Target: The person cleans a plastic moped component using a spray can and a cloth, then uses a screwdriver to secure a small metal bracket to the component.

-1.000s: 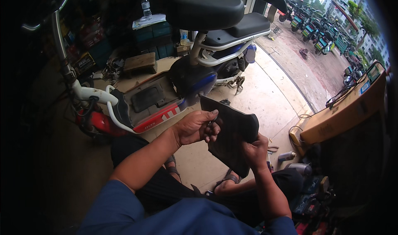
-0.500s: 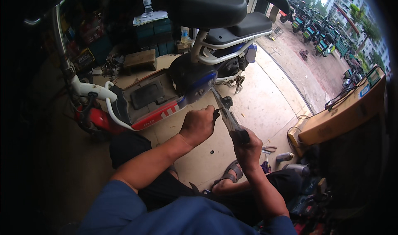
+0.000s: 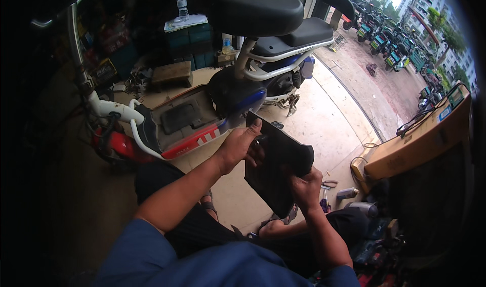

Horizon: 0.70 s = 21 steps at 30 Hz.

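A flat black plastic panel (image 3: pixel 276 168) is held up in front of me, its broad face toward the camera. My left hand (image 3: pixel 238 147) grips its upper left edge, thumb over the top. My right hand (image 3: pixel 304 188) clasps its lower right corner from below. Just beyond the panel stands an electric scooter (image 3: pixel 202 115) with a red, white and blue body, a black seat (image 3: pixel 260 13) and a bare footboard area. My crossed legs in dark trousers and a sandalled foot (image 3: pixel 276 226) are under the panel.
A yellow-brown box-like unit (image 3: pixel 415 145) stands at the right. Small tools and a spray can (image 3: pixel 347 192) lie on the concrete floor near my right knee. Boxes, a wooden stool (image 3: pixel 172 73) and bottles crowd the back. Parked scooters line the street at the upper right.
Half a second ago the panel was edge-on between my hands; it has been turned so its broad face shows again, as it did a second ago. Both hands kept their grip.
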Tool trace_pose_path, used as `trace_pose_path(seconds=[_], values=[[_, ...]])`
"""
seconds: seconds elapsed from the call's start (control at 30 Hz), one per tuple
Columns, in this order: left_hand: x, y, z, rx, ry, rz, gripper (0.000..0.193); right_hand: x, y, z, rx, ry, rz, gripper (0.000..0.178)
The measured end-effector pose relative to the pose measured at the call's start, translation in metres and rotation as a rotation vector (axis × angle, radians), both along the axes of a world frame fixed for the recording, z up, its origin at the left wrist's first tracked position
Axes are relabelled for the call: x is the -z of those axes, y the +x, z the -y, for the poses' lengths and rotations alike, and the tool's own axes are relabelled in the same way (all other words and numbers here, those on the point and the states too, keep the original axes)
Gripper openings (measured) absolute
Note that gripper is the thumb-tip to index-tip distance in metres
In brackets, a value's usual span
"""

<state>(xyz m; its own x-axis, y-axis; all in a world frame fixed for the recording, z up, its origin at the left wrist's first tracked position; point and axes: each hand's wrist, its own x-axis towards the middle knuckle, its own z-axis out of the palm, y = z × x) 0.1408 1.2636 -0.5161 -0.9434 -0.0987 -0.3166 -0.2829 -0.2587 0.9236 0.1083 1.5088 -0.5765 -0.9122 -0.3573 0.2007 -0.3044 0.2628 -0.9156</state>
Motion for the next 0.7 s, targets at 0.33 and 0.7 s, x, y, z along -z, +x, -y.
trace_pose_path(seconds=[0.33, 0.7], values=[[0.011, 0.004, 0.0, 0.085, -0.54, -0.204, 0.054, -0.04, 0.009, 0.016, 0.033, 0.214, -0.445, 0.012], [0.006, 0.005, 0.019, 0.295, 0.312, 0.039, 0.045, -0.044, 0.008, 0.009, 0.015, 0.143, -0.346, 0.016]])
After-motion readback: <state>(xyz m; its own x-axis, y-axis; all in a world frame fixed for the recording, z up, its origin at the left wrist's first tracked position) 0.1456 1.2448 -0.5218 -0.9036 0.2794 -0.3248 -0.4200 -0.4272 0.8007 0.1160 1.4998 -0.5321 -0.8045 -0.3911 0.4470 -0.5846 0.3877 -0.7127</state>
